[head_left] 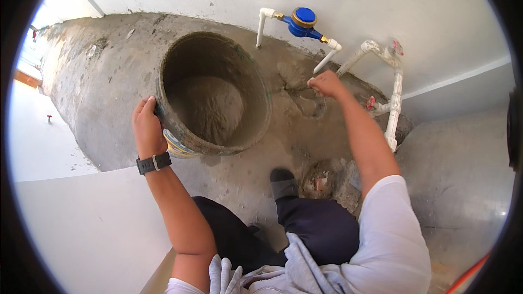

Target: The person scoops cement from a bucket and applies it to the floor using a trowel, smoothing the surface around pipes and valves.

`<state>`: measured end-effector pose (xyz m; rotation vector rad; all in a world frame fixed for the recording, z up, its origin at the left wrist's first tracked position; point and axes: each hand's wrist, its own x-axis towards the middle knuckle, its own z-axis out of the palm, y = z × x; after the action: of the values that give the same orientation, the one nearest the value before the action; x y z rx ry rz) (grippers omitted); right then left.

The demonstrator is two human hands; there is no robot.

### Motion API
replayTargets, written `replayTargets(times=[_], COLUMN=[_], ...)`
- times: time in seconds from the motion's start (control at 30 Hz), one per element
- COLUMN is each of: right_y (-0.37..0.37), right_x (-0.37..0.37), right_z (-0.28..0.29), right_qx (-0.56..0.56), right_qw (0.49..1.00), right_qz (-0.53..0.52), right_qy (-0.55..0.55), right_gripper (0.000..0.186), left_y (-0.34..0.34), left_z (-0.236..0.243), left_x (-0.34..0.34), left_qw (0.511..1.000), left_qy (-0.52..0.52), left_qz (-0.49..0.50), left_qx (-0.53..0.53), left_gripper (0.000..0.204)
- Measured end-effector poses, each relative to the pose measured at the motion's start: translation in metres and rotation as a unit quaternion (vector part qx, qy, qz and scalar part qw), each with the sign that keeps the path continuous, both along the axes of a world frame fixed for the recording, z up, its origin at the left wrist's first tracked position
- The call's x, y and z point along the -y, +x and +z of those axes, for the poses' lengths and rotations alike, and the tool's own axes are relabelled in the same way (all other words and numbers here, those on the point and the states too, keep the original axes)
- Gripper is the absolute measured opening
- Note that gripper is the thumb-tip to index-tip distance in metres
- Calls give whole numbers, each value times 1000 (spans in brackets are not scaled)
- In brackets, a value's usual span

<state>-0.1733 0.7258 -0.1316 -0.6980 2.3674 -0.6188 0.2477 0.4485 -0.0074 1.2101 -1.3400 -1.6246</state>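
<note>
A large bucket [255,130], its walls coated in grey cement, stands left of centre with wet grey mix [210,106] in its bottom. My left hand [148,129] grips the bucket at its left rim, the thumb and fingers against the edge. To the right, my right hand [327,84] is closed in a fist beside the lower end of a white pipe [325,62]. What it holds, if anything, is hidden by the curled fingers. Above it, a blue water meter [303,22] with brass fittings joins that pipe to another white pipe [261,27].
Thicker white pipes [396,87] with red valve handles [371,102] run along the wall [436,16]. A rough hole [321,177] with a brick piece lies in the concrete floor [109,103] near my foot [283,181]. A large smooth grey surface [463,174] stands at the right.
</note>
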Motion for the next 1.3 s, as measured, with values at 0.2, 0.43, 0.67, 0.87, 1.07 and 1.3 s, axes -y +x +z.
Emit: replayTargets(times=[0.2, 0.43, 0.67, 0.87, 1.07, 1.3], right_y=[47, 81, 69, 56, 42, 75], right_x=[4, -16, -17, -21, -36, -31], right_z=[-94, -137, -139, -138, -128, 27], right_qx=[-243, -296, -297, -262, -153, 79], right_qw=[969, 951, 954, 962, 985, 938], right_qz=[17, -43, -27, -78, -65, -207], right_qy=[34, -78, 24, -8, -38, -268], right_gripper=[39, 39, 44, 43, 37, 37], left_y=[5, 11, 6, 10, 17, 15], left_z=[-3, -8, -1, -4, -10, 0], left_x=[4, 12, 6, 9, 10, 6], left_qw=[1000, 997, 998, 997, 998, 996], left_qy=[23, 43, 24, 28, 9, 38], left_qz=[1, -2, -3, -35, -44, -72], left_qx=[-9, -60, -56, -56, -41, -47], left_gripper=[22, 26, 24, 27, 28, 27])
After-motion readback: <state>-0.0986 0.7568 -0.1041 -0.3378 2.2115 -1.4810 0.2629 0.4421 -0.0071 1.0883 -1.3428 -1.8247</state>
